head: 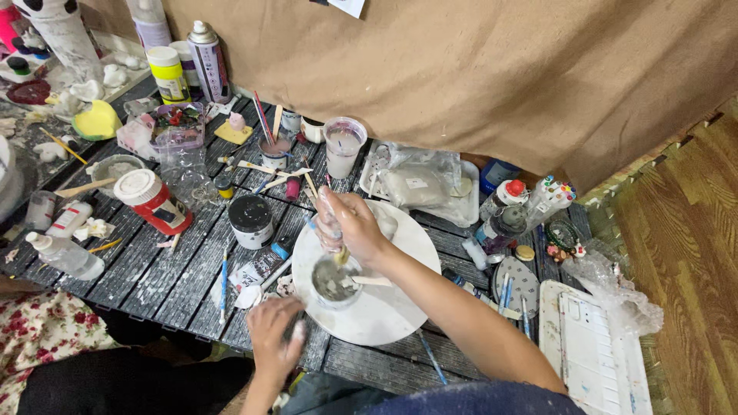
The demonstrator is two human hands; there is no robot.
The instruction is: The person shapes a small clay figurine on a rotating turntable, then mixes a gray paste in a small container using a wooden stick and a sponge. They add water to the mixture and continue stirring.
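Brush [339, 250] handle leans toward twelve o'clock in my closed right hand [350, 223], bristles in the small cup [335, 280] at six o'clock; left hand [275, 330] grips something unclear.

The right hand [350, 223] is covering most of a small clear vial [329, 223], so its contents are not telling. The left hand [275, 332] is closing over a small dark thing [294, 329], too hidden to name. The grey mix in the cup [335, 280] is blurring. At the far left, a white container [54, 23] is being cut off by the top edge, and the palette [592, 353] at the near right by the bottom edge.
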